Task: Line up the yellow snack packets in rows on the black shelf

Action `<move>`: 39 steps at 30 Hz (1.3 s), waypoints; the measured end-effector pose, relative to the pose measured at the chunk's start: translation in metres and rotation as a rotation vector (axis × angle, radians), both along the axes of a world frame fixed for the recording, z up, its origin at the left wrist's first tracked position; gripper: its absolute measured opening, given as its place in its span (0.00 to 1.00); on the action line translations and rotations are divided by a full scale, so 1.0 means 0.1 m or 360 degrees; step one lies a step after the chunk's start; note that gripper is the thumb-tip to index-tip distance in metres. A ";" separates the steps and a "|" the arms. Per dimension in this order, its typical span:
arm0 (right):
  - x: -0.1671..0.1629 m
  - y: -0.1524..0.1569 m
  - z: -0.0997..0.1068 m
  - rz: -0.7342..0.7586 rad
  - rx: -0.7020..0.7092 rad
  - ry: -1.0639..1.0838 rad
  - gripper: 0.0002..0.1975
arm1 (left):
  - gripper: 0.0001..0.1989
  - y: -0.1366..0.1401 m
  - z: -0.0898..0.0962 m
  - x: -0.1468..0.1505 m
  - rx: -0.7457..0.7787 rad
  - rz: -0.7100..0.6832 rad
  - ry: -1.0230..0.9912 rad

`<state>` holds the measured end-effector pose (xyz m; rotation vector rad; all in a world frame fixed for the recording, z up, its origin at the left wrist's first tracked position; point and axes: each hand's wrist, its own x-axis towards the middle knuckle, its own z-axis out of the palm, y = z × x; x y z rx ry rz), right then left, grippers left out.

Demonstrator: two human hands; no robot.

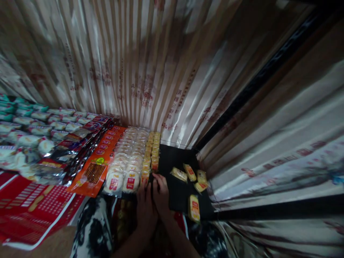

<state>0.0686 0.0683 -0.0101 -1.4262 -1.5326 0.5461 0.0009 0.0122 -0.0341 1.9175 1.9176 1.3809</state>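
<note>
My left hand (147, 206) reaches to the near end of a row of small yellow wrapped cakes (145, 176), its fingers stretched out against the front packet. Close beside it, my right hand (161, 191) has its fingers bent at the near end of the second yellow row (155, 163). Whatever those fingers hold, if anything, is hidden in shadow. Loose yellow packets lie to the right on the black surface: one packet (194, 208) near the front edge, another packet (179, 174) nearer my right hand, and several around them.
Left of the yellow rows stand rows of round white wrapped cakes (131, 181), then an orange snack bag (94, 173) and dark red packets (72, 147). Many white packets (29, 139) fill the far left. A red printed bag (40, 208) hangs in front. Pleated curtains (150, 71) enclose the surface.
</note>
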 end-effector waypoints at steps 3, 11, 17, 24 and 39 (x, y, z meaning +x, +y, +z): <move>-0.08 -0.05 -0.08 0.0106 -0.0048 -0.0045 0.18 | 0.24 0.01 -0.16 -0.02 -0.0059 -0.0065 -0.0033; -0.05 0.30 -0.17 0.0224 0.0033 -0.0063 0.19 | 0.26 0.29 -0.32 0.00 -0.0037 -0.0096 -0.0142; -0.04 0.25 -0.20 0.0260 -0.0009 0.0047 0.18 | 0.26 0.25 -0.34 0.01 0.0019 -0.0144 -0.0023; 0.00 0.38 -0.18 0.0252 -0.0022 0.0064 0.19 | 0.27 0.39 -0.27 0.02 0.0042 -0.0135 0.0013; 0.03 0.40 -0.16 0.0261 -0.0001 0.0118 0.19 | 0.27 0.46 -0.19 0.04 -0.0068 -0.0176 0.0042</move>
